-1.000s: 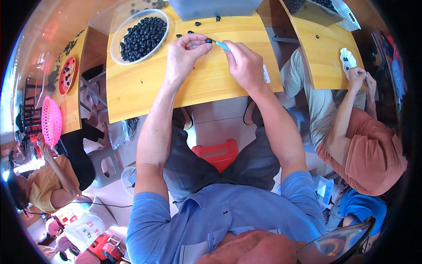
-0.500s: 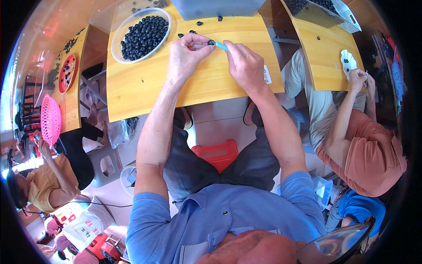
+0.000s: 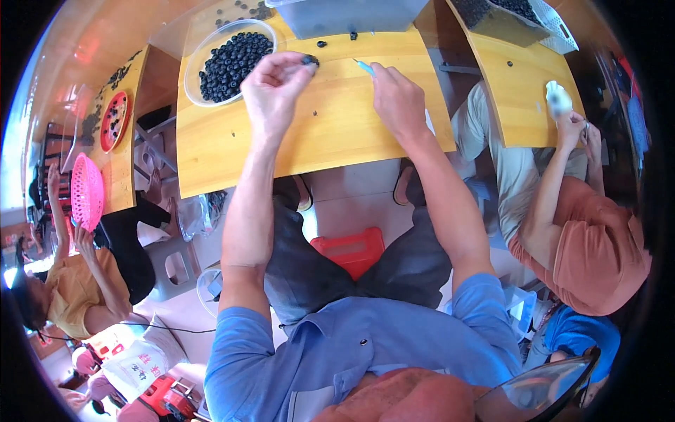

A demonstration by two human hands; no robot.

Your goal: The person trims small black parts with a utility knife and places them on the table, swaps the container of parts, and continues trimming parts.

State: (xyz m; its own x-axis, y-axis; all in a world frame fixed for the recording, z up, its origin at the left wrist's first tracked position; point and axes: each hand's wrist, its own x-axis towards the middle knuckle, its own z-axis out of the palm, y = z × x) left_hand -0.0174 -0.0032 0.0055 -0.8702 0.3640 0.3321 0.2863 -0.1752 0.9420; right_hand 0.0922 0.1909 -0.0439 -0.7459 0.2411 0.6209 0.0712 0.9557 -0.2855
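One yellow wooden table [image 3: 337, 141] spreads before you, the largest thing within your reach. At its far edge stands a translucent grey plastic bin [image 3: 351, 20]. Left of that sits a round clear plastic bowl [image 3: 193, 76], well filled with dark round berries [image 3: 238, 62].

Your left hand [image 3: 273, 86] is raised just beside the bowl's right side, thumb and fingers drawn nearly together. Your right hand [image 3: 399, 100], well apart from it, pinches a slim light-blue tool [image 3: 365, 68], its thin tip angled up and leftward, touching no fruit.

Smallest are the single fruits: two loose berries [image 3: 322, 43] lie near the bin, and one dark berry [image 3: 311, 59] shows right at your left fingertips. Whether they pinch it or it lies on the wood behind them, you cannot tell from this view.

The step in hand looks like taking or placing a single berry, with the tool held aside. The next move seems to call for a light, steady left pinch that keeps from bruising the skin, and the tip kept clear of your fingers.
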